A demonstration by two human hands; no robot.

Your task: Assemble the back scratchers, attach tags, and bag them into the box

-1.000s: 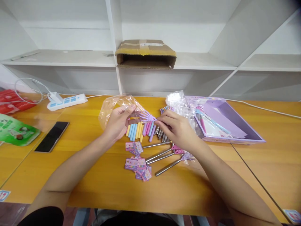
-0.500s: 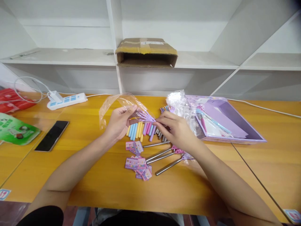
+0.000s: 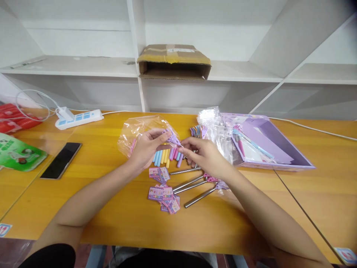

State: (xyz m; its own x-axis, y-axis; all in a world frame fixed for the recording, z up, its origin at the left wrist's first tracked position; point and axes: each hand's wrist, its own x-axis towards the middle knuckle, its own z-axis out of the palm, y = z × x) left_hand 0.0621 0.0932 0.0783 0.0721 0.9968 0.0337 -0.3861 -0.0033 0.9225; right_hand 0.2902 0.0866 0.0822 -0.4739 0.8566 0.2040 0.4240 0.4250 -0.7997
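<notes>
Over the middle of the table, my left hand [image 3: 145,149] closes thumb and fingers on a purple hand-shaped back scratcher head [image 3: 174,139]. My right hand [image 3: 206,153] pinches the narrow base of that same head. Behind my left hand lies a clear plastic bag [image 3: 134,128]. Under the hands is a row of yellow, blue, pink and purple grip sleeves [image 3: 164,156], partly hidden. Closer to me, several metal rods [image 3: 199,197] with pink or purple heads [image 3: 221,185] lie beside small printed cards [image 3: 156,193].
A purple box [image 3: 290,149] holding back scratchers stands at right, with clear plastic wrappers [image 3: 210,117] against it. A phone [image 3: 61,160], a power strip [image 3: 79,119] and a green pouch [image 3: 22,152] are at left. A cardboard box [image 3: 174,56] sits on the shelf behind.
My left hand has moved right and now covers the scratcher head's fingers. My right hand has shifted slightly left. The plastic bag now lies flatter behind my left hand.
</notes>
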